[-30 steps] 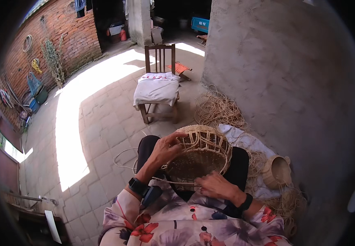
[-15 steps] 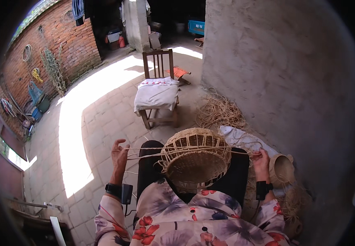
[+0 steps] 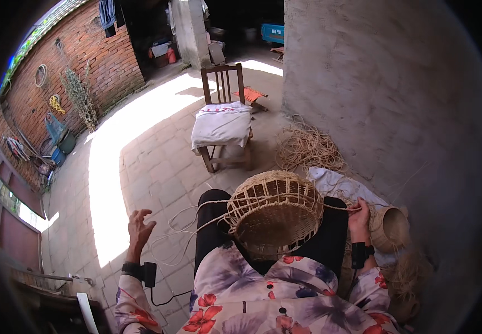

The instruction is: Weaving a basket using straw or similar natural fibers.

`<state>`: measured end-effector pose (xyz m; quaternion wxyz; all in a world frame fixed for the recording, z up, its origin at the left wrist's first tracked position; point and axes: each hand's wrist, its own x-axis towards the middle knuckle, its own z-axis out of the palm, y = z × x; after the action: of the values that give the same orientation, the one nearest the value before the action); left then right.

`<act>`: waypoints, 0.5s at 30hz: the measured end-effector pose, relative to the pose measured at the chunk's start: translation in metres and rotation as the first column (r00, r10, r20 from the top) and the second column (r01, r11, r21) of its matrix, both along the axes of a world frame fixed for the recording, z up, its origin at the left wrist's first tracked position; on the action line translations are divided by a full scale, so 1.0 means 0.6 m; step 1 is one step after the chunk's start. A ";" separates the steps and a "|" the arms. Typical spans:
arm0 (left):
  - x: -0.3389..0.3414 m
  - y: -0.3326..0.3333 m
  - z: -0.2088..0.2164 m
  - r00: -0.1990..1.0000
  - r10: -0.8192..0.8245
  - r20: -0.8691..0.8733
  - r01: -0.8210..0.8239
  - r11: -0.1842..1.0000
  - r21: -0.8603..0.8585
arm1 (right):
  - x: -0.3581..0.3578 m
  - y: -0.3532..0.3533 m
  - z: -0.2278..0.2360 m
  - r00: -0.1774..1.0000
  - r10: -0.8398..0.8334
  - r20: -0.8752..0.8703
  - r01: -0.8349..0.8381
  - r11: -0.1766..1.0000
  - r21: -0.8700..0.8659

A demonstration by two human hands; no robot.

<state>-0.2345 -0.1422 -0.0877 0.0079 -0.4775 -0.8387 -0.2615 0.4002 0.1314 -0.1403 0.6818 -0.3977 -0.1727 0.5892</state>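
Observation:
A round woven basket (image 3: pixel 277 222) lies tilted across my lap, its open-work side ribs standing out round a densely woven part. Twisted straw cords (image 3: pixel 210 204) run across it, and their loose ends loop off over my left knee. To the left of my knee, my left hand (image 3: pixel 139 229) hangs in the air with fingers apart and nothing in them. Beyond the basket's right side, my right hand (image 3: pixel 358 215) pinches the end of a straw cord (image 3: pixel 335 207), which stretches back to the basket.
A wooden chair (image 3: pixel 222 119) with a white cloth stands ahead, an orange folding stool (image 3: pixel 250 96) behind it. Coiled straw cord (image 3: pixel 308 147) lies by the grey wall (image 3: pixel 391 100). Right of my knee are a white sheet (image 3: pixel 330 181) and a smaller woven basket (image 3: pixel 390 225).
My left hand has let go of the cords and moved left and down, fingers spread. The freed cord ends now curl slackly. My right hand keeps its pinch.

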 end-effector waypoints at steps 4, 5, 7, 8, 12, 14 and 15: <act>0.292 0.149 0.099 0.828 -0.561 0.002 0.536 0.792 0.293 | -0.015 -0.003 0.016 0.999 0.024 0.028 -0.025 1.000 0.018; 0.337 0.168 0.114 0.808 -0.582 -0.095 0.585 0.772 0.247 | -0.016 -0.004 0.012 0.998 0.030 0.047 -0.032 0.998 0.047; 0.372 0.183 0.117 0.782 -0.593 -0.191 0.623 0.758 0.195 | -0.025 -0.008 0.010 0.996 0.043 0.075 -0.049 0.996 0.077; 0.373 0.191 0.102 0.777 -0.628 -0.049 0.623 0.755 0.206 | -0.028 -0.008 0.012 0.996 0.049 0.074 -0.055 0.995 0.078; 0.323 0.185 0.108 0.697 -0.656 0.290 0.588 0.754 0.291 | -0.007 -0.015 0.000 0.998 0.059 0.007 -0.059 0.995 0.077; 0.219 0.150 0.091 0.890 -0.318 0.327 0.289 0.948 0.136 | 0.003 -0.021 0.005 0.998 0.043 -0.040 -0.041 0.998 0.054; 0.137 0.121 0.074 0.951 -0.176 0.256 0.147 0.981 0.130 | 0.003 -0.025 0.012 0.998 0.041 -0.042 -0.039 0.998 0.056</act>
<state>-0.1524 -0.0694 -0.0436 -0.1001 -0.5040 -0.7747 -0.3685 0.4020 0.1165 -0.1330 0.6842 -0.3625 -0.1820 0.6061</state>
